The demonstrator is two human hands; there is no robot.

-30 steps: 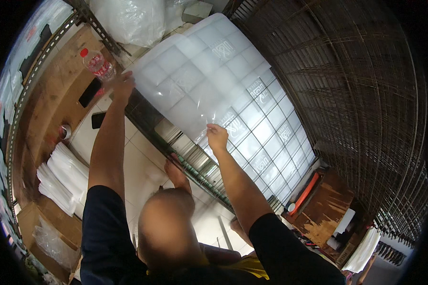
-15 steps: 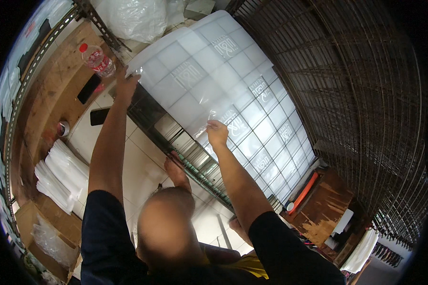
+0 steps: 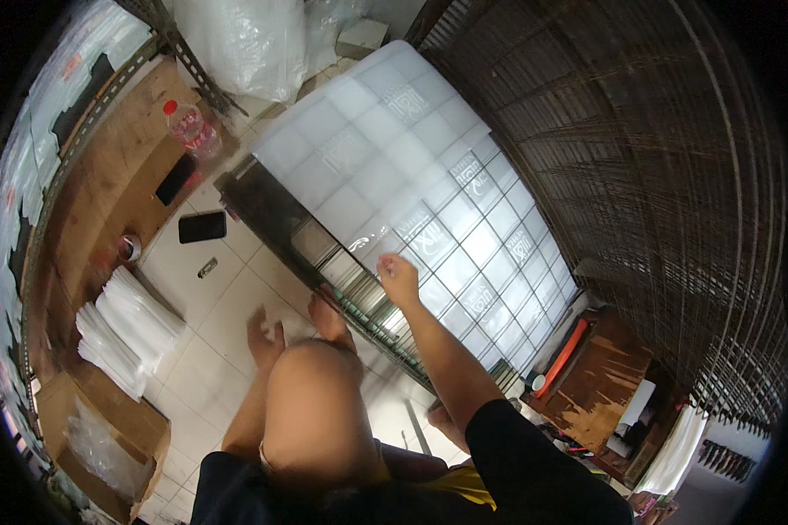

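Observation:
Thin translucent plastic sheets [image 3: 368, 179] with white printed marks lie flat over a wire rack [image 3: 394, 325]. My right hand [image 3: 399, 280] is curled into a fist just above the rack, beside the sheets' near edge. Nothing shows between its fingers. Lower on the left, my left hand [image 3: 264, 339] is beside my knee, over the tiled floor. It is smeared somewhat by motion, but its thumb and fingers stand apart and no object shows in it. More wire racks [image 3: 622, 166] are tilted up at the right, above the sheets.
A red-capped bottle [image 3: 193, 131] and a black phone [image 3: 176, 179] rest on the brown board at left. Another phone [image 3: 202, 227] lies on the floor near bundled white plastic [image 3: 131, 324] and a cardboard box [image 3: 136, 416]. A worn wooden table [image 3: 600, 376] stands at right.
My left hand has left the sheets' far left corner and come back beside my knee. My right hand has drawn slightly nearer, off the sheet, which now lies flatter.

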